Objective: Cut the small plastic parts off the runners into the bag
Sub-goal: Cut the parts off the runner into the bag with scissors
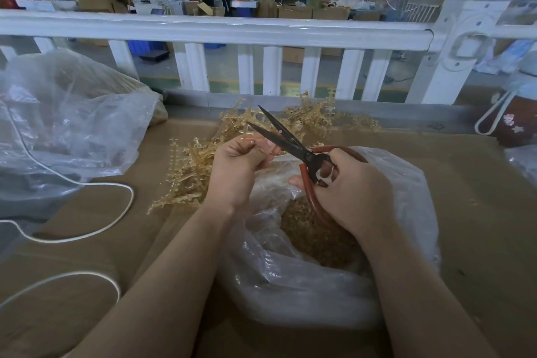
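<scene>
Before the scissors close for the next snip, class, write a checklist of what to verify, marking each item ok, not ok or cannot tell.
1. Scissors blades open: ok.
2. Right hand grips the red handles: ok.
3. Left hand pinches a runner near the blades: ok.
4. Runner lies between the blades: cannot tell.
5. Open bag beneath the hands: ok.
6. Left fingertips clear of the blades: cannot tell.
</scene>
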A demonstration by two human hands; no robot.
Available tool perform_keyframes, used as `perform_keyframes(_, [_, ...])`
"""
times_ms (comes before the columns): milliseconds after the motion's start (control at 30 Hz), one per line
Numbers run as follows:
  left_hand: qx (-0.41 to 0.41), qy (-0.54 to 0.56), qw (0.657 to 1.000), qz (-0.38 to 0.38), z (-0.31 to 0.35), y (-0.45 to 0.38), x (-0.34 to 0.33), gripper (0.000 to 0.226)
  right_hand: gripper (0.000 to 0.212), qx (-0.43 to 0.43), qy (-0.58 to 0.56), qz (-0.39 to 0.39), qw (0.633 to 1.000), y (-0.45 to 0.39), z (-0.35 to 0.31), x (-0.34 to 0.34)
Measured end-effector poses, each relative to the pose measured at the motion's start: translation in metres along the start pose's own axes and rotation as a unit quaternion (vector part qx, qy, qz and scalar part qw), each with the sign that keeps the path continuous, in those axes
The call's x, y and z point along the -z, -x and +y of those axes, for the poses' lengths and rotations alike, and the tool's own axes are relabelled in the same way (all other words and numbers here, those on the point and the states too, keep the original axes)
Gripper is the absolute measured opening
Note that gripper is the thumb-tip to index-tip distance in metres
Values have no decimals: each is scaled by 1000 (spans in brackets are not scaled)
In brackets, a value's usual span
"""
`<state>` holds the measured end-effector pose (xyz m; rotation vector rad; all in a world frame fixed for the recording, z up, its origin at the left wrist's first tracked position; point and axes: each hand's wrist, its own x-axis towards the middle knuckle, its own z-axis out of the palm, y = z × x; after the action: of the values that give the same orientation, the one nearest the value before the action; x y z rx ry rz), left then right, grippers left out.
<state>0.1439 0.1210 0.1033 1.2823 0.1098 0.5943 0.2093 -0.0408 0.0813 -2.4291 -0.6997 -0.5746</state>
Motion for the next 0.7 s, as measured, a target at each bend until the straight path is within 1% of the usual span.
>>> perform_keyframes(133, [0, 2, 1000, -8, 1, 0, 0, 23, 71, -1, -19, -1, 1000, 0, -1, 1])
perform_keyframes(267, [-4, -3, 1000, -13, -1, -1, 1, 23, 77, 4, -27, 7, 1000, 1, -1, 1])
perform_keyframes(400, [-17, -21, 1000, -5, -4, -4, 3, 25, 72, 2, -7, 13, 1000, 0, 1, 0])
perform_keyframes(500, [-31, -42, 999, -6, -6, -4, 3, 23, 72, 0, -1, 20, 1000, 0, 2, 1])
perform_keyframes(633, [-44, -66, 997, -4, -8, -5, 4, 18, 63, 7, 0, 27, 1000, 0, 2, 1])
perform_keyframes(700, [-47, -74, 996, -1, -8, -5, 4, 17, 63, 7, 6, 34, 999, 1, 3, 1])
